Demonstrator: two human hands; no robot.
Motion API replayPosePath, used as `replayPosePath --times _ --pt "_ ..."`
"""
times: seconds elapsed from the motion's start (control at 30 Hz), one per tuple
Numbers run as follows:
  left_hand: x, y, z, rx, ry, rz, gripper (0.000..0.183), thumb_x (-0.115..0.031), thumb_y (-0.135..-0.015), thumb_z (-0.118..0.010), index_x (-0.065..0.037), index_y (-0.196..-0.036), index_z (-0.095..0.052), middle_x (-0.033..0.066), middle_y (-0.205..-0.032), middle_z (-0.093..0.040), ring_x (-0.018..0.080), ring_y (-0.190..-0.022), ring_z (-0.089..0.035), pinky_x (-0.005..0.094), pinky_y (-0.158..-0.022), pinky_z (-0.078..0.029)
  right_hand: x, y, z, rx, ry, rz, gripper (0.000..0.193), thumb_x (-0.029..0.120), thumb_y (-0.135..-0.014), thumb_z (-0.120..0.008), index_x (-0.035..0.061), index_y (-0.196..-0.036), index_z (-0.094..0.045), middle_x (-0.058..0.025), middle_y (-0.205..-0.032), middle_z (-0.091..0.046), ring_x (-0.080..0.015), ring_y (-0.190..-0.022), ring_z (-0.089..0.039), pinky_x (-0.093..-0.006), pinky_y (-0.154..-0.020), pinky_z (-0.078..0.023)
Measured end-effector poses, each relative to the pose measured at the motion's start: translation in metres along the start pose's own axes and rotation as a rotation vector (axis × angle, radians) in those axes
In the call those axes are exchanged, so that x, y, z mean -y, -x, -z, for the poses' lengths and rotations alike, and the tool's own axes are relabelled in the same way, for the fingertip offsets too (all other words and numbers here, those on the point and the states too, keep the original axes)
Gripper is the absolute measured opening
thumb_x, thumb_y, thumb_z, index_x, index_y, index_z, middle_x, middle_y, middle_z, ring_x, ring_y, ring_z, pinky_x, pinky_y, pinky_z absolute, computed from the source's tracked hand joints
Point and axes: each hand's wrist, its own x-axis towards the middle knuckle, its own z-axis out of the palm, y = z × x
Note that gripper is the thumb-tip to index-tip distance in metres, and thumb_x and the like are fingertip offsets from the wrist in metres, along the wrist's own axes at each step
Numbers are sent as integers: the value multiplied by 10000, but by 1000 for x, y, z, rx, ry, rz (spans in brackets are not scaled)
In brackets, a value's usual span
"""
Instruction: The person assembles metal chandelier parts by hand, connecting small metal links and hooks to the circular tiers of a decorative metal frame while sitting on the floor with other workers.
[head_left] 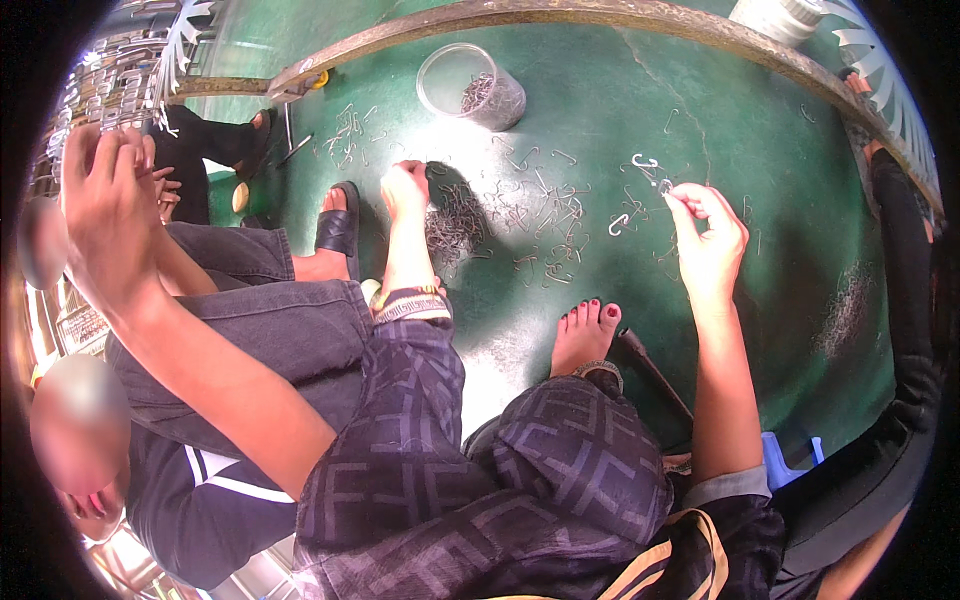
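Note:
My right hand (pixel 712 240) is over the green floor with thumb and fingers pinched on a small shiny metal hook (pixel 667 186). Beside its fingertips are more bright hooks (pixel 645 160). My left hand (pixel 112 190) is raised at the far left, its fingers curled together in front of rows of hanging metal pieces (pixel 115 95); what it grips, if anything, cannot be made out. A heap of dark metal hooks (pixel 458 225) lies on the floor between my hands, with loose hooks (pixel 560 215) scattered to its right.
A clear plastic tub (pixel 505 105) partly filled with hooks stands beyond the heap. A rusty bar (pixel 520 12) crosses the top. My bare foot (pixel 585 335) rests near a metal rod (pixel 655 370). Co-workers sit close on both sides; one's sandalled foot (pixel 337 215) is at left. A blue stool (pixel 790 455) is at right.

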Motion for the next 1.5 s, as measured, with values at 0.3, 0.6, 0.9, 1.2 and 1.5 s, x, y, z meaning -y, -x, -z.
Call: replayPosePath --times 0.3,0.6,0.9,1.2,1.5 --pt "-30 -29 -13 107 -490 -20 228 -243 -765 -646 -24 -794 -702 186 -824 -680 297 -822 -679 358 -743 -545 -5 0 1 -16 -10 -8 100 -18 -753 -683 2 -839 -636 -81 -761 -648 -144 -661 -613 -265 -625 -489" --pt "-24 4 8 313 70 102 255 -242 -682 -672 -57 -851 -725 158 -807 -691 244 -773 -680 353 -749 -519 -4 -3 4 -33 15 10 101 -22 -748 -686 4 -833 -636 -82 -761 -649 -153 -660 -620 -264 -619 -492" --pt "-60 76 26 717 955 178 57 -64 -817 -621 -21 -849 -604 87 -747 -657 120 -624 -617 233 -555 -491 -4 -2 -2 -19 -27 -19 101 -22 -748 -682 3 -837 -640 -89 -768 -654 -161 -673 -634 -270 -619 -500" --pt "-195 119 69 711 1257 -335 74 -23 -795 -642 -57 -822 -582 -12 -763 -603 55 -701 -538 200 -628 -428 3 3 -10 34 -55 24 71 1 -740 -668 22 -790 -623 -86 -760 -643 -227 -665 -618 -316 -638 -482" --pt "-213 124 56 575 1256 -470 60 -43 -861 -599 -52 -850 -541 64 -911 -639 37 -720 -507 185 -626 -415 -1 6 -11 89 -21 72 85 13 -738 -662 41 -801 -613 -86 -745 -628 -263 -703 -612 -343 -687 -473"
